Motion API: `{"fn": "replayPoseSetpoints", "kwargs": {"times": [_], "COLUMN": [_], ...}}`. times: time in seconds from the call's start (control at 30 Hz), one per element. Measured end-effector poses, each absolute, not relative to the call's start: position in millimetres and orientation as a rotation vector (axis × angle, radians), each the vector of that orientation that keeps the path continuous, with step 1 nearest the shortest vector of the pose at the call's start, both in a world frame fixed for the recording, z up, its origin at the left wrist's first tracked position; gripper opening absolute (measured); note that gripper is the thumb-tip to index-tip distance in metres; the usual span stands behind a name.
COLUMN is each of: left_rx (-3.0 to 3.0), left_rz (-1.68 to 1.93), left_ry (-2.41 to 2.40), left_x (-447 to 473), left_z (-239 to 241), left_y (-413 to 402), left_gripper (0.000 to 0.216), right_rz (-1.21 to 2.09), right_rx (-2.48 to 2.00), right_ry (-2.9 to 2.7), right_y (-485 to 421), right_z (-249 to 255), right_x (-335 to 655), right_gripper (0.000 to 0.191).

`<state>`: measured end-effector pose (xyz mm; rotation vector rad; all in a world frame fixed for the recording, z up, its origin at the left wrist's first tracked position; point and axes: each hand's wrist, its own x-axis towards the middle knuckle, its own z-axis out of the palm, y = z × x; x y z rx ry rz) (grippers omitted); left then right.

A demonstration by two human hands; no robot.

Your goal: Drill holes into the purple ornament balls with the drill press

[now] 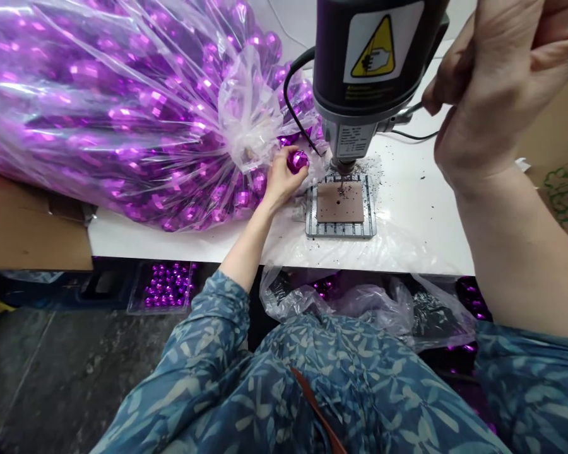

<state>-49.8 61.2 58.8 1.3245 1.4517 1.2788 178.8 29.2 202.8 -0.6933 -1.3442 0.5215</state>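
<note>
While the left hand (284, 180) pinches a purple ball (298, 162), the right hand (506, 94) grips the lever (413, 110)

In the head view, the purple ball sits between thumb and fingers, near the plastic bag (123, 120) and left of the brown plate (341, 213) under the drill press (369, 63). Right fingers curl around the lever's end. The step in hand seems to be readying the ball beside the drill; the next move would call for careful alignment, fingertips kept clear of the bit (341, 184).
</note>
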Motion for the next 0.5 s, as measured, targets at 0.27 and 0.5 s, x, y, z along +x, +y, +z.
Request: {"fn": "replayPoseSetpoints", "kwargs": {"times": [0.27,0.5], "left_rx": [0.947,0.799], "left_rz": [1.035,1.046], "left_ry": [1.034,1.065], "left_x": [-35.8,-10.7], "left_z": [62.2,36.5], "left_y": [-22.9,-11.2], "left_gripper": [0.041,0.03], "right_rz": [0.541,0.554], "right_rx": [-0.694,-0.713], "right_ry": [-1.302,-1.246], "right_y": [34.9,29.3], "right_z": [203.4,207.0], "right_x": [175.8,171.2], "right_gripper": [0.084,0.084]}}
